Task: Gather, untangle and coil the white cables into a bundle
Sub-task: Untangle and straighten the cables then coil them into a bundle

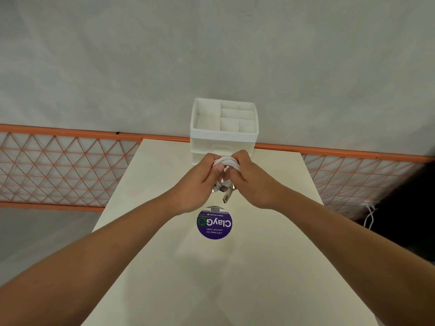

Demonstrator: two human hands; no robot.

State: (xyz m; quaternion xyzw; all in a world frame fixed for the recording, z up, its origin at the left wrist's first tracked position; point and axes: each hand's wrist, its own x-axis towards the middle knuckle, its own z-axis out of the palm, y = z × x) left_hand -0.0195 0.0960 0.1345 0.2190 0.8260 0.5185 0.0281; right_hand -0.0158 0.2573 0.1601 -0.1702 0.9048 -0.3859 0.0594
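Looking down from the head camera, I see the grey floor filling the upper field, with an orange lattice railing crossing behind the cream table, whose near edge is cut off by the bottom of the frame. Both of my forearms enter from the lower corners and meet above the table's far half. A white compartmented organiser stands at the far edge of the table; its lower drawers are partly hidden behind my hands, so I cannot count them. A dark shape at the right margin is too blurred to identify, and a thin white cord hangs beside it. A round purple sticker reading "ClayGo" lies on the table just below my wrists, seen upside down. My left hand has its fingers curled round the left side of the white cables, and my right hand pinches the right side of the same coil, its fingers closed over the strands. The coil is held in the air between the two hands, in front of the organiser. Metal USB plugs dangle beneath the hands; how many cables make up the coil is hidden by my fingers.
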